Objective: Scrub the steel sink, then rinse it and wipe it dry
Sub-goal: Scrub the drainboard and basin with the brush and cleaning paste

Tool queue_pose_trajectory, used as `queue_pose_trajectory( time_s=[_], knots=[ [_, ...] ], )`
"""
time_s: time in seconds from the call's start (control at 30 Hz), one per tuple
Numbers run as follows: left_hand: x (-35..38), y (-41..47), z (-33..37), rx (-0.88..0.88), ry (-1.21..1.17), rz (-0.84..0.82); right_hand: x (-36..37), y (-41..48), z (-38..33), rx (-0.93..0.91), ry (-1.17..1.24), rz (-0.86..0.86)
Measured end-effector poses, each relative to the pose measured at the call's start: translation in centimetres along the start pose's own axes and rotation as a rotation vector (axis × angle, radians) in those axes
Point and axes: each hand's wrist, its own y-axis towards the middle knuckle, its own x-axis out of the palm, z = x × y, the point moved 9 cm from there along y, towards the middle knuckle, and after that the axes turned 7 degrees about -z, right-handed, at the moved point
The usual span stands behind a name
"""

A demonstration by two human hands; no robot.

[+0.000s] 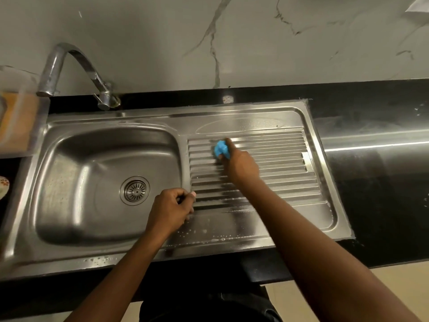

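- Your right grip (241, 167) is curled round a blue pad (220, 148), pinching it between thumb and fingers, with the forefinger stretched out along its far side.
- Whether the blue pad is cloth or sponge, you cannot tell from here; it is crumpled and sits pressed on the far left part of the ribbed drainboard (278, 173).
- The drainboard is the right half of the steel sink (308, 126). The basin (76, 173) is the left half, and a round strainer (134, 190) sits in its floor towards the right.
- Your left grip (170, 211) has its fingers curled in, thumb tip against the forefinger, and nothing shows inside it.
- That grip rests at the near end of the strip between basin and drainboard, just right of the strainer.
- Your two arms reach in from the near edge and are well apart. The right arm crosses the near right of the drainboard.
- Droplets or suds (99, 260) dot the near rim of the sink, and more lie along the near edge of the drainboard.
- A curved tap (67, 66) stands at the far left corner, its spout turned left, past the basin's left edge.
- The sink is set into a black table (383, 182) with wet streaks on its right side.
- Behind it rises a pale veined wall (162, 31).
- A blurred orange thing (18, 122) sits at the far left edge of the view.
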Motion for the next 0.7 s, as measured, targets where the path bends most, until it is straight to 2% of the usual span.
queue_pose_trajectory(
  time_s=[0.2, 0.33, 0.57, 0.7],
  knots=[
    [2.1, 0.6, 1.2, 0.025, 0.014, -0.039, -7.4, -0.7, 13.3, 0.217, 0.085, 0.136],
    [3.2, 0.7, 2.0, 0.049, 0.032, -0.054, -10.6, -1.6, 18.4, 0.327, 0.168, 0.179],
    [5.0, 0.8, 3.1, 0.065, 0.056, -0.073, -9.1, -2.7, 15.9, 0.281, 0.314, 0.179],
    [5.9, 1.2, 3.6, 0.069, 0.054, -0.087, -6.9, -2.9, 13.8, 0.158, 0.21, 0.134]
  ],
)
